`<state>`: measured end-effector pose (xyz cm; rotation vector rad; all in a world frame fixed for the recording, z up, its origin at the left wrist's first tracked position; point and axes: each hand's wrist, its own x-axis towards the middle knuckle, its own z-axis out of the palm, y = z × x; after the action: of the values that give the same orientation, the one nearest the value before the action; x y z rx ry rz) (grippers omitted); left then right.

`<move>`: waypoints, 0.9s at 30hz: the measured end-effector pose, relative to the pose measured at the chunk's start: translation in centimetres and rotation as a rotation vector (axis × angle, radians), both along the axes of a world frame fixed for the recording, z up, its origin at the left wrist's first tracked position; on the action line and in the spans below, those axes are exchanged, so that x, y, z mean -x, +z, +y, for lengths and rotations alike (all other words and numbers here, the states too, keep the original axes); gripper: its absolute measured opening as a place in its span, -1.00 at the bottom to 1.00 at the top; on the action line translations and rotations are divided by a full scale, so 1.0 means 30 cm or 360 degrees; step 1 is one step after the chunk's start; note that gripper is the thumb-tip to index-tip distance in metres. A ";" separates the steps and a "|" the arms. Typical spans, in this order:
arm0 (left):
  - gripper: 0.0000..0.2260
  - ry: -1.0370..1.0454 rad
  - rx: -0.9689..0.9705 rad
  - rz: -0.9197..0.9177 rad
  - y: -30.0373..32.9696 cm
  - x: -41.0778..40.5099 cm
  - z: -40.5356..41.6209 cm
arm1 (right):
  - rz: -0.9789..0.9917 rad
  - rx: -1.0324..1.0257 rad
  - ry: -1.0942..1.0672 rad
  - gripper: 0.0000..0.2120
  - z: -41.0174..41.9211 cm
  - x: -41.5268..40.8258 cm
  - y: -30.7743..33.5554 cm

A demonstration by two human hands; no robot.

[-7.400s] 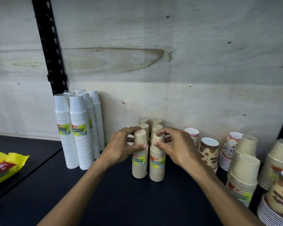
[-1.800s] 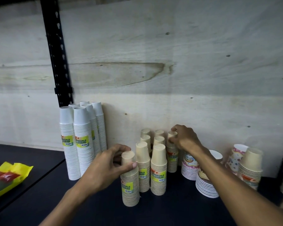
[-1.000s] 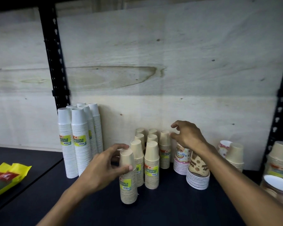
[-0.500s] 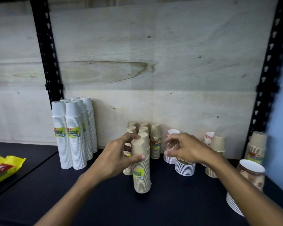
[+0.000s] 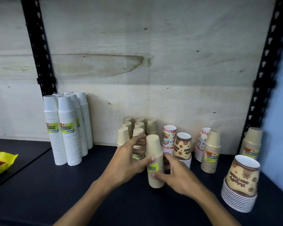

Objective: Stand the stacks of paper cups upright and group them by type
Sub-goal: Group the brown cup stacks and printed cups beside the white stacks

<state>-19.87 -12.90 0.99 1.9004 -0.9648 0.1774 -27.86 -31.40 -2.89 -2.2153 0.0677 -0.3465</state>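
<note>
Both hands around one upright kraft cup stack (image 5: 154, 162) on the dark shelf (image 5: 72, 193).

Left hand (image 5: 127, 162) and right hand (image 5: 178, 175) grasping it, thumbs flanking a yellow-green label, print blurred; more kraft stacks (image 5: 137, 126) just beyond the fingertips.

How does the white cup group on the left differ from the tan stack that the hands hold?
The white stacks are much taller than the tan stack. The white stacks stand untouched near the back board; the tan stack is in front of the other tan stacks, gripped by the left hand and right hand. Both stand upside down and carry a yellow-green label.
</note>
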 end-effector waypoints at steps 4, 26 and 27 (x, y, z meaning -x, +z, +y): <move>-0.49 0.0129 -0.0197 0.0054 -0.116 -0.011 0.065 | -0.0081 0.0103 -0.0203 -0.41 -0.031 -0.063 0.016; -0.15 0.0426 -0.0952 -0.0219 -0.349 -0.071 0.162 | -0.0097 0.0260 -0.0542 -0.50 -0.045 -0.349 -0.077; -0.15 0.0426 -0.0953 -0.0225 -0.350 -0.072 0.163 | -0.0134 0.0240 -0.0518 -0.50 -0.046 -0.348 -0.085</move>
<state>-17.71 -8.02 -9.51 2.5994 -0.9168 0.1958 -17.43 -32.77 -5.43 -2.3356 0.3703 -0.6415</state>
